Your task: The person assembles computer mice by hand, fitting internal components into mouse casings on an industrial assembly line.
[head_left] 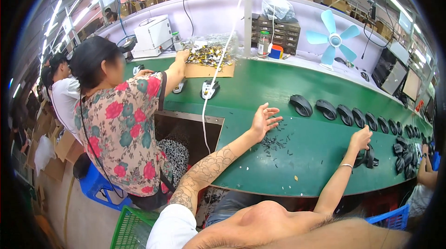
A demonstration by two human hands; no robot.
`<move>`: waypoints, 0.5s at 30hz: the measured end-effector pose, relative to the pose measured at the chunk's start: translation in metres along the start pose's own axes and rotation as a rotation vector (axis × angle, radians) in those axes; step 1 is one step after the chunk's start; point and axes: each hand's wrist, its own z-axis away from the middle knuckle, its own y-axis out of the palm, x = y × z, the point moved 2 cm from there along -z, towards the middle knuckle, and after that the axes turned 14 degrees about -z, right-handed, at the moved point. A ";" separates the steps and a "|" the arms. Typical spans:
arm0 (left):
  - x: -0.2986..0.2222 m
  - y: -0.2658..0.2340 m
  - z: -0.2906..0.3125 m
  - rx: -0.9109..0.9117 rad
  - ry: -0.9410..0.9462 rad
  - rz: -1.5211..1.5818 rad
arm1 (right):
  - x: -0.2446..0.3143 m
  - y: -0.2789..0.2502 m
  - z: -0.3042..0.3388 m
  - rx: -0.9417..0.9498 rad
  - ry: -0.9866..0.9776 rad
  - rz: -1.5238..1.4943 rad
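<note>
My left hand [265, 121] is held palm up over the green bench with its fingers spread and nothing in it. Just beyond and below it lies a scatter of small black strips [275, 144]. Further right, my right hand [359, 139] is closed at a black computer mouse [370, 159], its fingertips partly hidden behind the hand. A row of black mice [326, 109] runs along the bench beyond both hands, from the middle toward the right.
A pile of black mouse parts [405, 158] lies at the right, near another person's arm [423, 167]. At left, a co-worker in a flowered shirt [123, 128] reaches toward yellow-and-black small parts [209, 56] on cardboard. A white cable [204, 119] hangs down; a blue fan [333, 39] stands behind.
</note>
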 end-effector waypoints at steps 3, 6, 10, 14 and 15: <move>0.002 -0.002 0.002 -0.003 -0.003 -0.034 | 0.030 -0.016 0.025 -0.125 -0.196 -0.061; 0.010 0.001 -0.001 0.029 0.081 0.000 | 0.063 -0.021 0.057 -0.191 -0.698 -0.371; 0.013 0.009 0.005 0.113 0.189 -0.020 | 0.110 -0.019 0.143 0.087 -1.086 -0.755; 0.019 0.011 0.000 0.237 0.268 -0.034 | 0.125 -0.013 0.210 0.376 -1.254 -0.887; 0.019 0.016 0.000 0.296 0.342 -0.008 | 0.126 -0.014 0.215 0.413 -1.293 -0.908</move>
